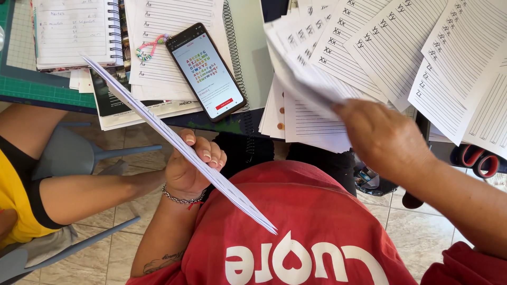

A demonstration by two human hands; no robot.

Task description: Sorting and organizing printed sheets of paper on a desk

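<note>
My left hand (193, 166) grips a thin stack of lined white sheets (174, 140), seen almost edge-on, slanting from upper left down over my red shirt. A chain bracelet circles that wrist. My right hand (377, 134) reaches up to the fanned worksheets (364, 47) on the table and pinches a blurred, lifted sheet (301, 68) at its lower edge. The worksheets are white with ruled lines and printed letters at their left margins.
A smartphone (207, 71) with a lit screen and beaded charm lies on spiral-bound lined pages (169, 31). A spiral notebook (74, 29) sits on a green cutting mat (42, 92). Another person's arm (84, 192) in yellow rests at left. Red-handled scissors (478, 158) lie at right.
</note>
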